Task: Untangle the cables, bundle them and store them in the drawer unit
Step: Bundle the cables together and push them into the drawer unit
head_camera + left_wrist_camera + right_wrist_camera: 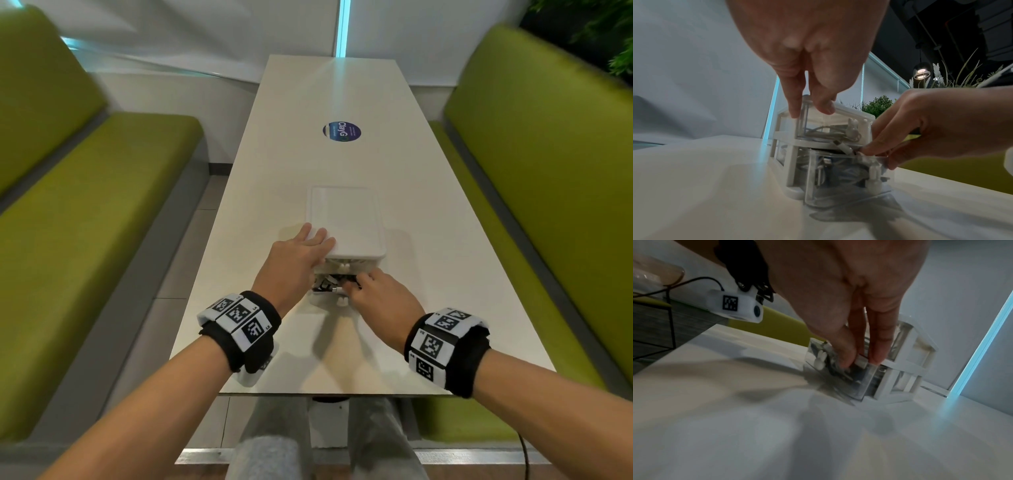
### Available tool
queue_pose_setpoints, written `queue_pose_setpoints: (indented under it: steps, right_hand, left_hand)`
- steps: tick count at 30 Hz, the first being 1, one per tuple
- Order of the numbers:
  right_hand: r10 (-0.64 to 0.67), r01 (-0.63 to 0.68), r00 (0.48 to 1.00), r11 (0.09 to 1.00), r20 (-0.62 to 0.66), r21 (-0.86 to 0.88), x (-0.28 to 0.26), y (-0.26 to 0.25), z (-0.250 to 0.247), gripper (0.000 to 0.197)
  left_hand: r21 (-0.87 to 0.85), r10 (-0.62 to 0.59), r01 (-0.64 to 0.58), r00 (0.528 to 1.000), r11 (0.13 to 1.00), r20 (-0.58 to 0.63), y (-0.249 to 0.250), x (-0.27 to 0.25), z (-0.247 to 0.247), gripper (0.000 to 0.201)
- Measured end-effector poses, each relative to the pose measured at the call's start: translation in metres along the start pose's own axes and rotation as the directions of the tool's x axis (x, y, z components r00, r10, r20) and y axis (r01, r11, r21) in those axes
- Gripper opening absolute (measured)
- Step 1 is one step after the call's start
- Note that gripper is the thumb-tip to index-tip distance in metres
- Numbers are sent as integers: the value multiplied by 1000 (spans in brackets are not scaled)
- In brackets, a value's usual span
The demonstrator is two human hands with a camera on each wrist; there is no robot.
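Nearest the person, both forearms reach forward over the white table (342,164), each wrist wrapped in a black band with printed marker squares. The right hand (380,294) is at the pulled-out lower drawer (846,180) of the small white drawer unit (346,222); its fingers (846,356) curl down into the clear drawer and pinch the bundled cables (327,284) lying inside, a white connector (842,147) sticking up beside the fingertips. The drawer's clear front carries a small white rabbit-shaped knob (874,177). The left hand (298,253) lies just beyond, on the near left corner of the unit's top, fingers (795,97) straight and pressing down on the lid edge, holding nothing. The upper drawer (830,128) sits closed, with a grey coiled cable visible through its clear wall and a matching rabbit knob on its front. Farther along the table is a round dark blue sticker (342,131). Green upholstered benches (85,192) flank the table on both sides, and a white wall with a lit blue strip (342,27) closes the far end.
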State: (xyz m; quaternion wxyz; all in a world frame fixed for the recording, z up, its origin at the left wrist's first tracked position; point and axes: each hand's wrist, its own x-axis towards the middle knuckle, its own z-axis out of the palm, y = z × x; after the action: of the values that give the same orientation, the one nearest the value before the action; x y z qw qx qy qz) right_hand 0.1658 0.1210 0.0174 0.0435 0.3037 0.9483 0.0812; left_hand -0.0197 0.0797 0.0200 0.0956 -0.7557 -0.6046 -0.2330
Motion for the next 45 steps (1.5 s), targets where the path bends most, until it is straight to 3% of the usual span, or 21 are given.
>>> queue_pose_setpoints:
  steps: [9, 12, 14, 16, 19, 21, 24, 28, 33, 36, 40, 42, 45]
  right_hand:
    - [-6, 7, 999, 1000, 36, -27, 7, 5, -4, 30]
    - [-36, 33, 998, 997, 46, 68, 3, 11, -9, 35]
    - [-29, 22, 999, 977, 29, 210, -7, 19, -13, 44]
    - [12, -3, 1000, 941, -25, 340, -16, 26, -12, 48]
    - [107, -97, 994, 915, -3, 391, -21, 34, -6, 38]
    - [121, -114, 993, 892, 12, 438, -19, 37, -6, 35]
    - [119, -116, 993, 878, 22, 464, -14, 44, -7, 36]
    - [134, -117, 991, 871, -2, 477, -17, 48, -1, 30]
    - [164, -116, 984, 885, -67, 450, -24, 48, 17, 30]
    - [168, -77, 971, 893, -168, 443, -25, 46, 24, 31]
    - [168, -23, 946, 887, -276, 462, -20, 45, 23, 22]
    - [132, -5, 954, 904, -269, 427, -15, 48, 27, 11]
    - [64, 14, 970, 949, -236, 315, -12, 52, 32, 16]
  left_hand:
    - [41, -3, 2, 1000, 999, 7, 2, 2, -3, 34]
    - [20, -28, 28, 999, 999, -15, 1, 3, 0, 25]
    - [16, -78, 78, 997, 997, -8, 4, -1, 4, 40]
    - [-11, -135, 135, 991, 991, -7, 12, -5, 5, 42]
    - [-34, -290, 294, 952, 955, 99, 27, -6, 6, 56]
    - [92, -373, 364, 918, 927, 136, 35, 0, 10, 72]
    - [193, -412, 385, 903, 903, 126, 43, 9, 24, 87]
    - [159, -425, 403, 894, 901, 141, 47, 9, 39, 92]
    - [17, -354, 354, 930, 935, 96, 36, 3, 37, 81]
    - [-7, -307, 308, 950, 951, 63, 26, -3, 35, 68]
    - [3, -314, 314, 947, 949, 65, 26, -3, 35, 73]
    - [3, -321, 321, 945, 947, 64, 27, -2, 35, 74]
    - [0, -340, 341, 938, 940, 70, 27, -1, 33, 75]
